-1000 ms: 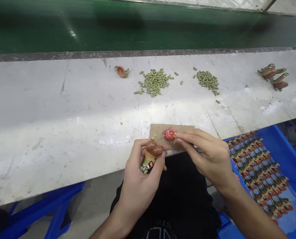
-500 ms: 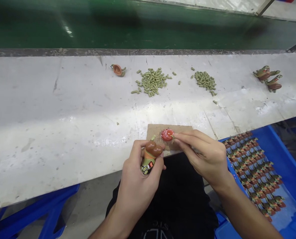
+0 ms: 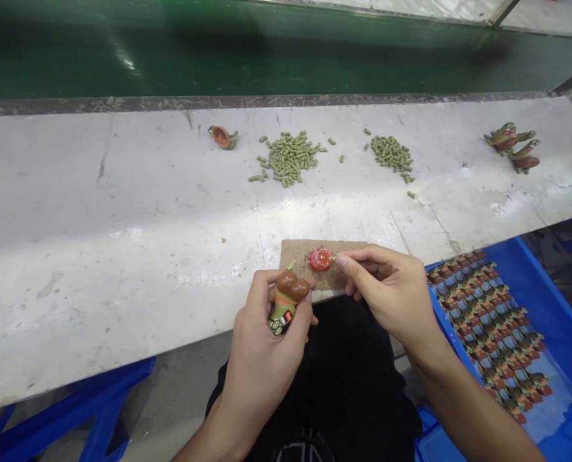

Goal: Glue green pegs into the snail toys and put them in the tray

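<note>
My left hand [image 3: 269, 340] is closed around a small brown, orange and green figurine [image 3: 288, 298], with a green peg sticking up from its top. My right hand [image 3: 391, 282] pinches a small green piece [image 3: 334, 258] between thumb and forefinger. The tip of that piece is at the right edge of a round red, glossy blob [image 3: 320, 259]. Under the blob lies a brown cardboard piece [image 3: 293, 249] at the table's front edge.
Two piles of green pegs [image 3: 290, 158] [image 3: 392, 154] lie on the white table [image 3: 170, 224]. A brown part [image 3: 223, 136] sits at the back left, two figurines [image 3: 511, 146] at the back right. A blue crate [image 3: 546, 289] at the right holds rows of figurines.
The view has shifted slightly. My right hand has turned a little, and its fingers have drawn slightly away from the red blob. The left hand keeps its hold on the figurine.
</note>
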Motion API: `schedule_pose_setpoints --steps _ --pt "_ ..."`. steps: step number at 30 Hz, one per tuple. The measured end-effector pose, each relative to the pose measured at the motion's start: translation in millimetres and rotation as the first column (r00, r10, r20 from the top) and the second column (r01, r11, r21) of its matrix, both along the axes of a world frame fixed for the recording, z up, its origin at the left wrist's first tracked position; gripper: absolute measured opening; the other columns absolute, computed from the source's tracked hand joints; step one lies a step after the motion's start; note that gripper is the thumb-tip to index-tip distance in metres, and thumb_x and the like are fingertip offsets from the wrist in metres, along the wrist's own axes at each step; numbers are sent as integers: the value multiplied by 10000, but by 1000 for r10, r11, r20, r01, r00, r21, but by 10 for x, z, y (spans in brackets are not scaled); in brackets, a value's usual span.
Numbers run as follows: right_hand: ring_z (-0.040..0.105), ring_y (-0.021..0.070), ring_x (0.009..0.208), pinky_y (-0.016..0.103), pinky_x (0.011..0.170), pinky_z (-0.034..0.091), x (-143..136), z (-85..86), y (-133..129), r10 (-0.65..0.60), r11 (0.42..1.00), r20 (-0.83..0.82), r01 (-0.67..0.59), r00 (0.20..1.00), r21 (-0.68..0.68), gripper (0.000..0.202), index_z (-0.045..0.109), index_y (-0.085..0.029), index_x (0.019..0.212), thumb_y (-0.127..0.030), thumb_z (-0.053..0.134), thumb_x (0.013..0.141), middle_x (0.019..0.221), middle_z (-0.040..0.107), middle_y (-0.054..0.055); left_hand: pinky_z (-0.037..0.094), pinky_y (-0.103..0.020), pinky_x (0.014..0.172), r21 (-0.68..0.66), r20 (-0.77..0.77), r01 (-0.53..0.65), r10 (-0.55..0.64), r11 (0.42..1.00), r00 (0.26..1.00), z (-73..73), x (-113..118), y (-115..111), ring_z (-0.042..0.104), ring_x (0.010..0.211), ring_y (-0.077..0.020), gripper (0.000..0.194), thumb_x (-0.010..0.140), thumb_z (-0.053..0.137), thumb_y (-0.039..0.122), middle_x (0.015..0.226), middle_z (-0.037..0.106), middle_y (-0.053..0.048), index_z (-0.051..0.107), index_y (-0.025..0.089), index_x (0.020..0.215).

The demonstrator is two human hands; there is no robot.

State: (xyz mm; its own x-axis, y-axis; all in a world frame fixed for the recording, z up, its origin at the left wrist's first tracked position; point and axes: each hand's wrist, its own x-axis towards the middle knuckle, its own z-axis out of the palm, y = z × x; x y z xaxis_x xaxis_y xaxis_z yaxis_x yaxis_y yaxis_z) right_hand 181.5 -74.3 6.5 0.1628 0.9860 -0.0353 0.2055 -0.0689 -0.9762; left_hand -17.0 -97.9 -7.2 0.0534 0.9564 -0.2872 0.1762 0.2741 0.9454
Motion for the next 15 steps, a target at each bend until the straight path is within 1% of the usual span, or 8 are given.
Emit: schedule_pose_setpoints --steps 2,5,6,8,10,11,13,15 --pt "665 96 544 144 518 570 4 22 5 -21 1000 -16 21 1000 12 118 938 -245 951 -319 900 1035 635 736 -27 651 -287 674 11 -4 -13 13 1000 1000 18 1 -1 769 715 -152 127 1119 751 352 956 795 54 645 298 1165" --pt "689 94 521 134 502 570 24 94 7 -72 997 -66 75 995 35 96 918 -235 923 -260 910 1015 628 745 -32 636 -255 737 78 24 -38 37 996 999 61 -29 6 768 826 -154 164 1066 823 317 986 785 36 680 293 1144" --pt "717 103 531 138 507 586 31 123 2 -75 996 -99 79 992 36 97 912 -230 918 -247 911 1014 647 769 -23 633 -249 778 92 71 -29 23 995 997 72 -45 10 769 890 -160 164 1057 836 317 1015 780 25 700 293 1145" --pt "799 135 608 159 564 652 37 175 -18 -47 998 -180 52 983 26 99 908 -226 930 -235 904 1029 734 838 7 626 -250 860 75 219 30 -46 997 975 82 -80 22 753 999 -176 128 1090 823 377 1047 746 5 751 296 1160" --pt "874 173 733 193 664 722 31 210 -52 -9 1000 -262 10 965 3 84 912 -235 963 -243 906 1046 833 887 30 613 -263 917 26 365 92 -95 995 926 77 -103 37 710 1015 -182 170 1137 787 467 1021 682 -5 794 304 1182" --pt "895 187 787 204 702 740 27 221 -73 3 1000 -293 -7 956 -10 73 915 -242 977 -251 912 1050 867 900 34 605 -271 942 8 411 108 -101 994 906 72 -107 46 685 1002 -182 199 1139 790 499 1005 653 -6 811 307 1186" --pt "916 208 860 213 737 755 20 233 -113 12 999 -327 -26 945 -39 66 921 -249 991 -275 925 1052 901 910 37 593 -289 991 -12 453 116 -98 993 886 67 -99 67 655 993 -187 223 1111 836 525 983 623 -6 834 314 1182" --pt "912 198 837 208 741 757 18 242 -145 17 997 -330 -39 944 -61 81 926 -245 988 -296 931 1052 907 911 36 588 -304 1037 -8 468 128 -109 992 877 69 -77 90 667 1041 -200 228 1098 852 537 1006 658 -13 854 321 1171"
